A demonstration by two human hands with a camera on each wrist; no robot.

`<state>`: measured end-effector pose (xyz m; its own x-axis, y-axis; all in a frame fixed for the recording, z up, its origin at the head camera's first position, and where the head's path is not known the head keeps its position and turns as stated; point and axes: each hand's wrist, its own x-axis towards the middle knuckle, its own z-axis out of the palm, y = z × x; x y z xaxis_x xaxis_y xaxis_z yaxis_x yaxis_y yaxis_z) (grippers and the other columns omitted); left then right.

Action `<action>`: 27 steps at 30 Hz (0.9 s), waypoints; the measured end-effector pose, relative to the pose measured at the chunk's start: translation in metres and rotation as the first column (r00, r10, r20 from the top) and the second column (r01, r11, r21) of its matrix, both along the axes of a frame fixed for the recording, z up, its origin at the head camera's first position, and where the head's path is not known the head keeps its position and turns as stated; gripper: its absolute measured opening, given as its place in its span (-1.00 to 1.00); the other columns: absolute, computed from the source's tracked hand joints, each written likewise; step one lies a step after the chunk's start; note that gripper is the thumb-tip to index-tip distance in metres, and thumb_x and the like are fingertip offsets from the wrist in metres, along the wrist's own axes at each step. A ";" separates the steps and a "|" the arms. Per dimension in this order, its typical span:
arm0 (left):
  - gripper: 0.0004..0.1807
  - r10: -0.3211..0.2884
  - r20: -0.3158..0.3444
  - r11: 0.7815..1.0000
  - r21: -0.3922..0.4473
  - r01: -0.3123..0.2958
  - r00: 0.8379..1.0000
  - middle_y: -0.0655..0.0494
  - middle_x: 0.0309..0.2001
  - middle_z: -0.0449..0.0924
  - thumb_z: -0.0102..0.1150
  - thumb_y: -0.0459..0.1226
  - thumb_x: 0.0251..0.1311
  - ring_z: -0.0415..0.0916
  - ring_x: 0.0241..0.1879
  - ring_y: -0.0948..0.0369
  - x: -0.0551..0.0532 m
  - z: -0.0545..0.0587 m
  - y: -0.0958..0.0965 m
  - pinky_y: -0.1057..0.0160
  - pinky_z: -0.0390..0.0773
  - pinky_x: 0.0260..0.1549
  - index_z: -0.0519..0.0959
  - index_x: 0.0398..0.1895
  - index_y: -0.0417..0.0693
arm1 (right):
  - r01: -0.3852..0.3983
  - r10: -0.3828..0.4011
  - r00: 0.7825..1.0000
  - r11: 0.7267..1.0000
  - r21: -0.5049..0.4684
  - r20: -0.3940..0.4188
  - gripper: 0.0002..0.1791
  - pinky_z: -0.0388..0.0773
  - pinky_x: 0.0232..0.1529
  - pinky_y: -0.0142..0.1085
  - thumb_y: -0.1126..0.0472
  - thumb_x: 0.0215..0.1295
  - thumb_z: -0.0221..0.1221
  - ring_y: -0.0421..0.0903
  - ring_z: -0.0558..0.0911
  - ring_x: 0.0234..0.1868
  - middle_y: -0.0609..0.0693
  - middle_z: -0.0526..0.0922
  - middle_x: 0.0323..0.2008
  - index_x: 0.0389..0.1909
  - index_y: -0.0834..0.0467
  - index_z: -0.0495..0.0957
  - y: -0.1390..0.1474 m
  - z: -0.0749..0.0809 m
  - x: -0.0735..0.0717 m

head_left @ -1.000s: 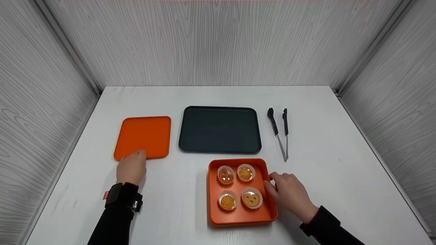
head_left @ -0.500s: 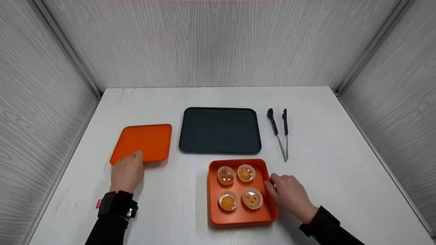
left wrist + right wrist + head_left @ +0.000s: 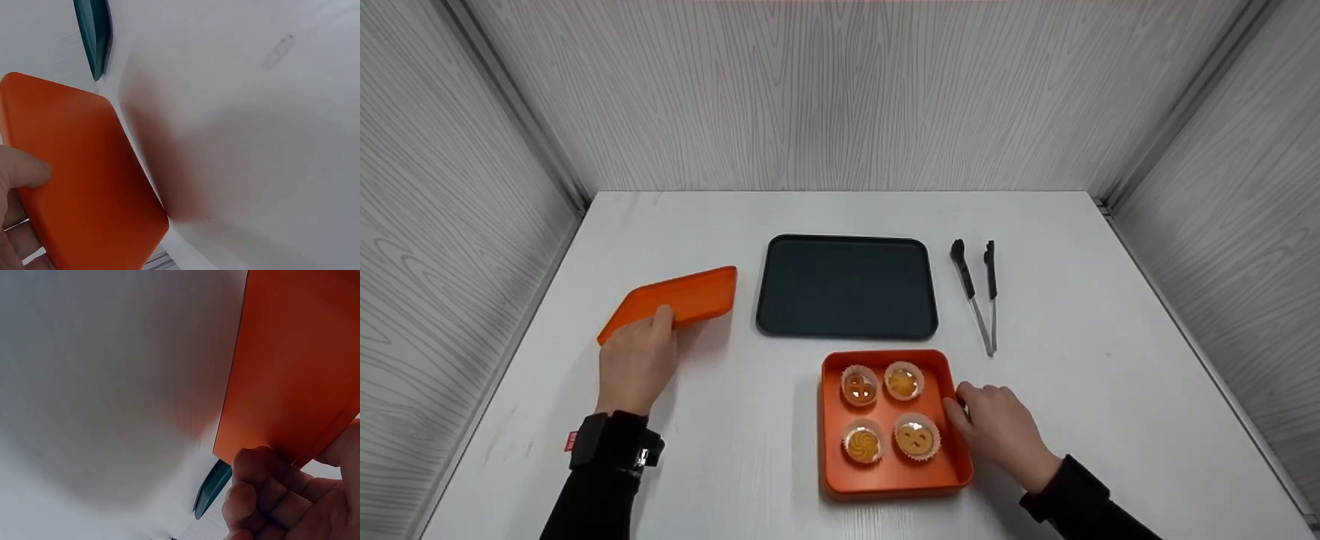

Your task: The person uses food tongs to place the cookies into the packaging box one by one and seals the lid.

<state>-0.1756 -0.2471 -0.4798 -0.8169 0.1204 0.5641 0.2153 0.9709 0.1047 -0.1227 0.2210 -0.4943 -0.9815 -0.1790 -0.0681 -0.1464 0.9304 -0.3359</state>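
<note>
My left hand pinches the near edge of a flat orange lid, thumb on one face and fingers behind it. The lid is tilted up off the table, its shadow below it. My right hand grips the right wall of a square orange box. In the right wrist view, curled fingers press the box's outer side while the thumb goes over the rim. Inside the box are several cookies, such as a swirl cookie, each in a paper cup.
A dark green tray lies behind the box. To its right are tongs with black tips, spread apart. Light wood-grain panels enclose the white table at the back and both sides.
The lid's near edge has risen off the table and the lid now tilts steeply. My left hand has shifted slightly left with it. The right hand and box stay put.
</note>
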 end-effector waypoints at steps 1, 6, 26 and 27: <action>-0.82 -0.001 -0.021 1.000 0.014 0.002 1.000 -0.10 -0.69 0.37 0.29 -0.51 0.20 0.39 -0.70 -0.08 0.000 0.001 0.000 -0.01 0.54 -0.69 0.43 -0.31 -0.30 | 0.001 -0.001 1.000 1.000 0.001 0.001 -0.77 0.29 -0.48 -0.24 0.06 0.47 0.19 -0.08 0.37 -0.55 -0.07 0.36 -0.68 -0.37 0.09 0.55 0.000 0.000 0.000; -0.82 0.012 -0.061 0.991 0.133 -0.004 0.998 -0.35 -0.51 0.61 0.27 -0.49 0.24 0.56 -0.62 -0.21 0.001 0.013 0.001 -0.19 0.63 -0.62 0.46 -0.20 -0.36 | 0.006 -0.006 1.000 1.000 0.008 0.014 -0.78 0.33 -0.46 -0.24 0.05 0.47 0.19 -0.08 0.39 -0.53 -0.08 0.38 -0.67 -0.32 0.10 0.57 -0.001 0.001 -0.001; -0.75 -0.042 -0.113 0.634 0.765 0.114 0.993 -0.16 -0.18 0.75 0.22 -0.37 0.39 0.63 -0.27 0.11 0.017 0.076 0.045 0.46 0.55 -0.25 0.47 0.01 -0.37 | 0.007 -0.007 1.000 1.000 -0.011 0.003 -0.77 0.31 -0.50 -0.27 0.05 0.48 0.19 -0.11 0.38 -0.57 -0.09 0.37 -0.68 -0.35 0.10 0.57 0.000 0.000 -0.001; -0.74 -0.068 -0.105 0.594 0.795 0.125 0.992 -0.14 -0.17 0.75 0.22 -0.36 0.40 0.62 -0.27 0.13 0.019 0.079 0.048 0.45 0.57 -0.23 0.46 0.02 -0.35 | 0.006 -0.006 1.000 1.000 -0.012 0.003 -0.77 0.31 -0.49 -0.26 0.05 0.48 0.18 -0.10 0.38 -0.57 -0.08 0.37 -0.68 -0.35 0.10 0.57 0.000 0.000 -0.001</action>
<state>-0.1566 -0.1987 -0.4012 -0.7909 -0.3252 0.5183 0.3355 0.4780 0.8118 -0.1235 0.2214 -0.4940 -0.9823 -0.1739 -0.0692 -0.1396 0.9272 -0.3476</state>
